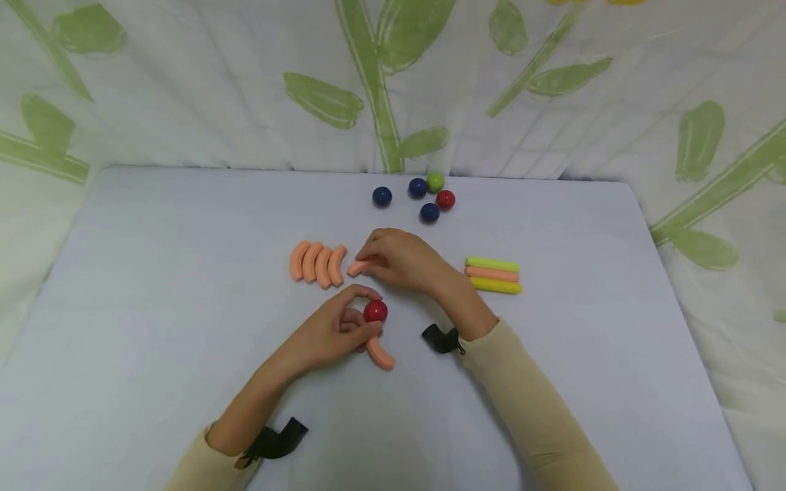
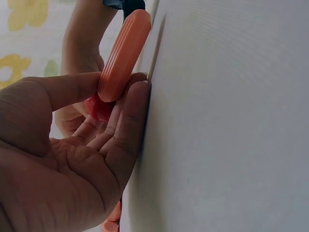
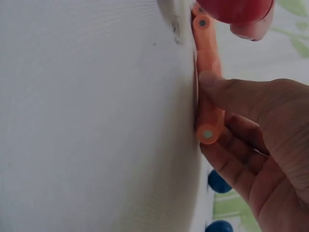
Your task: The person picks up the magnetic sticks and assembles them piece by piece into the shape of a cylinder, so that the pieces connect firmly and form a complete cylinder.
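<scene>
My left hand holds a glossy red ball between thumb and fingers. A curved orange rod extends from the ball toward me; in the left wrist view this ridged rod tilts up beside the thumb tip. Farther from me, my right hand pinches another curved orange rod, its thumb lying along the side. The right wrist view shows a grey disc in the end of this rod. Just left of it, several similar curved rods lie side by side on the table.
Three straight rods, light green, orange and yellow, lie right of my right hand. At the back edge are dark blue balls, a green ball and a red ball. A leaf-patterned cloth hangs behind the white table.
</scene>
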Available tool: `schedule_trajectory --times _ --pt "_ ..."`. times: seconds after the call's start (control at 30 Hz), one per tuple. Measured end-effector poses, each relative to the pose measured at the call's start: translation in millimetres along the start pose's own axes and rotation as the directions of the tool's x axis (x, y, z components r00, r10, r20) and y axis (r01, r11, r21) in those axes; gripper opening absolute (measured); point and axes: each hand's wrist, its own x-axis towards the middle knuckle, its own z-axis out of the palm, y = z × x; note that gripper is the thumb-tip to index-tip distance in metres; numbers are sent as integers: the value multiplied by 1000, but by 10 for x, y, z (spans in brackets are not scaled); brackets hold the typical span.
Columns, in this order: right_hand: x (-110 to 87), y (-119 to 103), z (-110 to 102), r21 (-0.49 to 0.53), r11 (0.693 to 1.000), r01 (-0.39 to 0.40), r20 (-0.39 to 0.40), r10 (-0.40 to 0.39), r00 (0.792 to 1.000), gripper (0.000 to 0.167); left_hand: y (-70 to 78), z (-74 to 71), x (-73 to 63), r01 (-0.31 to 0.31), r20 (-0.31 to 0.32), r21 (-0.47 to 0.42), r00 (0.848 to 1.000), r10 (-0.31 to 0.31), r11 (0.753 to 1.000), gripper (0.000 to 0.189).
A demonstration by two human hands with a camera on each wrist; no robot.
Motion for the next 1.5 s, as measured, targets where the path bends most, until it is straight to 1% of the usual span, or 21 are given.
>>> schedule_trajectory --times 0.13,0.23,0.33,0.4,0.5,0.6,0.7,0.77,0.87,0.93,1.0,1.07,1.27,1.37,1.5 --pt "-13 -25 -60 14 1000 1 -36 0 999 19 -10 -13 12 -12 3 -8 1000 12 1000 47" --pt "-30 -26 -91 23 1000 7 -66 -5 998 21 -15 -31 14 -5 -9 -23 1000 5 1000 48" --pt "-65 5 -95 37 999 -17 -65 19 998 23 -19 -41 13 1 -4 -53 1000 -1 999 47" --pt "-109 27 -104 59 997 -46 -64 50 997 23 -21 -37 17 4 -1 -62 1000 -4 998 46" --pt "-195 51 -118 111 991 -72 -71 80 994 23 -19 -22 21 9 0 -62 1000 -9 998 47" --pt "-293 75 -161 155 984 -85 -92 100 991 21 10 -18 57 11 4 -42 1000 -11 999 48" --pt "-421 87 -181 186 977 -107 -131 133 982 18 34 -28 92 -8 8 -26 1000 8 1000 48" --pt "-524 84 -177 212 969 -127 -139 159 977 17 38 -45 99 -13 9 -26 1000 13 1000 51" --pt "-665 70 -162 249 958 -143 -145 182 972 19 30 -75 85 -15 -12 2 1000 15 1000 55" --pt "-729 75 -153 263 955 -139 -146 182 972 20 26 -90 80 -3 -28 32 1000 4 999 54" --pt "-771 95 -167 257 958 -129 -161 174 972 20 35 -95 100 -7 -46 75 999 11 997 52" --pt "-806 124 -154 252 960 -123 -166 168 972 19 36 -82 122 -9 -53 86 999 14 996 50" --pt "-834 163 -164 233 967 -103 -149 141 979 18 65 -70 173 14 -55 98 998 -9 995 47" --pt "-810 140 -156 237 968 -87 -142 122 982 18 68 -84 158 26 -58 92 998 -21 995 48" --pt "-810 93 -113 250 964 -93 -113 124 986 16 41 -62 114 41 -39 57 998 -39 998 51"
